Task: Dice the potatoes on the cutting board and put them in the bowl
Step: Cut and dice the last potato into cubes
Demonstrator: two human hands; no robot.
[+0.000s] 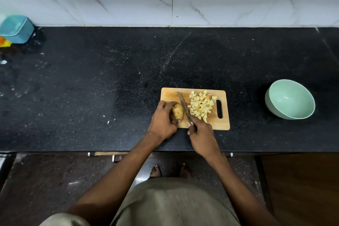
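Left grip (162, 121) curled, right grip (200, 134) clenched, forearms converging.

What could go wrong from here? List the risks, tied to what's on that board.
1. The left hand grips the potato right beside the knife blade; a slip might nick its fingers.
2. The diced pieces crowd the cutting board near its handle slot, so some may roll onto the counter.
3. The bowl sits apart to the right, so pieces could drop in transfer.
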